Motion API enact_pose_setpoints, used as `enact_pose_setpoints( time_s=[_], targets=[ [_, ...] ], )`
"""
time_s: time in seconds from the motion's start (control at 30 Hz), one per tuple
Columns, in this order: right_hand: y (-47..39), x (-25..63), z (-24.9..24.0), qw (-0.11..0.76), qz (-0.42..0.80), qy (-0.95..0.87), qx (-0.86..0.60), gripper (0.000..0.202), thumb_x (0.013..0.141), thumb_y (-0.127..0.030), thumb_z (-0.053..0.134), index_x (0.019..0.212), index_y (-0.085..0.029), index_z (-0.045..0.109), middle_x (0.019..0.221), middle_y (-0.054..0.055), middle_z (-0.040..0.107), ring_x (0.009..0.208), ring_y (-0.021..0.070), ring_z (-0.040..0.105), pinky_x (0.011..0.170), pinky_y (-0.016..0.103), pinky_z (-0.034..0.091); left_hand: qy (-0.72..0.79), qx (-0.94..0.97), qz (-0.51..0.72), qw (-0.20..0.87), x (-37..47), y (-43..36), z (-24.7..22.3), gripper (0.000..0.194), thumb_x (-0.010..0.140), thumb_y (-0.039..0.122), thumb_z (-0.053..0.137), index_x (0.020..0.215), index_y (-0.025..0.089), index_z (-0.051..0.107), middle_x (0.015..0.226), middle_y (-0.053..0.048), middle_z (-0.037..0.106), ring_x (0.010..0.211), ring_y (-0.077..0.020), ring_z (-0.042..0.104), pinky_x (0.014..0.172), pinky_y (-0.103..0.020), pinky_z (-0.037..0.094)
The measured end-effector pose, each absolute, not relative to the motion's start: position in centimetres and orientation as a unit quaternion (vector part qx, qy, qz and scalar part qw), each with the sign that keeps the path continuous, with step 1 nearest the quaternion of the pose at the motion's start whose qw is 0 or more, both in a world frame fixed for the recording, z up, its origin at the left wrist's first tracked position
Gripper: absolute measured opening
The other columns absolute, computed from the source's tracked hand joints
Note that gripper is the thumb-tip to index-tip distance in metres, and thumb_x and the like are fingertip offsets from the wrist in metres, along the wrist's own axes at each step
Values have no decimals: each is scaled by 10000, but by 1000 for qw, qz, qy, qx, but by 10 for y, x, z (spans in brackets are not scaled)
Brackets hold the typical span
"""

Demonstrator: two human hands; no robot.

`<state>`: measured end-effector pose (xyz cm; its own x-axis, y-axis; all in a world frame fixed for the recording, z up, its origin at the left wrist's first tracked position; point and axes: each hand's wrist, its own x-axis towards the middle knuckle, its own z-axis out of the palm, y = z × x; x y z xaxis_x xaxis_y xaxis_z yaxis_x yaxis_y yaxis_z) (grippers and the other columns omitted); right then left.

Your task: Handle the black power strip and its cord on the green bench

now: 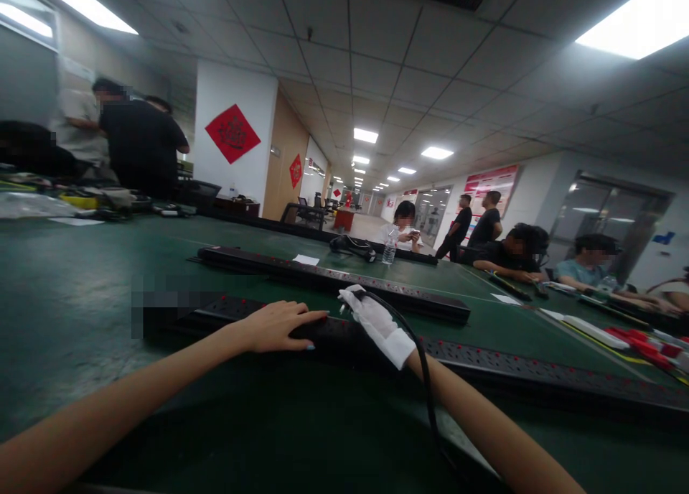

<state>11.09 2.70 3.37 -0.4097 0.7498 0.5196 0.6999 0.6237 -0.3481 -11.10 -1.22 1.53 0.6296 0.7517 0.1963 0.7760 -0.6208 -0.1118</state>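
Note:
A long black bar [527, 365] with rows of slots and red dots lies across the table in front of me, resembling a power strip. My left hand [280, 325], bare, lies on it with fingers stretched out and thumb apart, holding nothing. In a white glove, my right hand [374, 322] is closed on the black plug of a cable; metal prongs show at its fingertips, above the bar. The black cable [425, 379] runs over the back of that hand and hangs down beside the forearm. The glove hides most of the plug.
Behind lies a second black bar [334, 278]. A headset-like black object [352, 248] and a plastic bottle [390, 246] stand on the green table [215, 422]. Co-workers sit at the right; a person [143, 146] stands at the left. Red items [640, 343] lie at the right.

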Motion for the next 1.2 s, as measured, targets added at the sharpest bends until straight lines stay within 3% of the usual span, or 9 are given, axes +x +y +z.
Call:
enact_pose_setpoints(
  time_s=[0.17, 0.3, 0.57, 0.77, 0.97, 1.2],
  targets=[
    [20, 144, 42, 290, 54, -854, -429, 425, 840, -528, 313, 940, -210, 576, 728, 2, 602, 670, 140, 563, 648, 255, 414, -426, -898, -59, 91, -110, -12, 15, 635, 788, 619, 320, 1337, 325, 194, 1067, -68, 524, 871, -234, 536, 748, -342, 393],
    [10, 147, 46, 209, 10, -872, -443, 428, 822, -575, 303, 987, -270, 553, 720, -10, 604, 679, 149, 571, 634, 253, 396, -430, -897, -58, 88, -110, -11, 15, 639, 787, 621, 320, 1339, 328, 188, 1078, -68, 520, 878, -238, 538, 757, -347, 390],
    [10, 126, 38, 130, -142, -877, -439, 472, 837, -595, 223, 992, -267, 526, 739, 14, 623, 674, 148, 580, 587, 225, 341, -432, -897, -62, 74, -110, -12, 16, 657, 783, 609, 349, 1343, 311, 182, 1126, -71, 506, 907, -236, 534, 779, -341, 382],
    [-9, 127, 32, 167, -225, -881, -381, 470, 852, -558, 241, 915, -207, 547, 711, 42, 612, 652, 148, 552, 583, 237, 305, -427, -898, -65, 79, -110, -15, 20, 676, 784, 594, 372, 1351, 295, 157, 1159, -76, 499, 957, -241, 515, 807, -343, 366],
    [-20, 132, 21, 226, -218, -876, -365, 358, 883, -430, 300, 1098, -210, 483, 794, 39, 607, 725, 138, 547, 657, 232, 330, -401, -904, -93, 116, -95, -18, 16, 697, 770, 600, 396, 1344, 265, 185, 1226, -85, 454, 1036, -248, 466, 861, -364, 331],
    [-22, 126, 13, 260, -227, -852, -394, 298, 879, -384, 337, 1040, -204, 513, 795, 33, 604, 696, 136, 541, 661, 241, 342, -378, -907, -92, 160, -80, -19, 10, 628, 791, 517, 437, 1328, 287, 208, 1245, -88, 427, 1014, -253, 487, 813, -360, 370]
  ],
)
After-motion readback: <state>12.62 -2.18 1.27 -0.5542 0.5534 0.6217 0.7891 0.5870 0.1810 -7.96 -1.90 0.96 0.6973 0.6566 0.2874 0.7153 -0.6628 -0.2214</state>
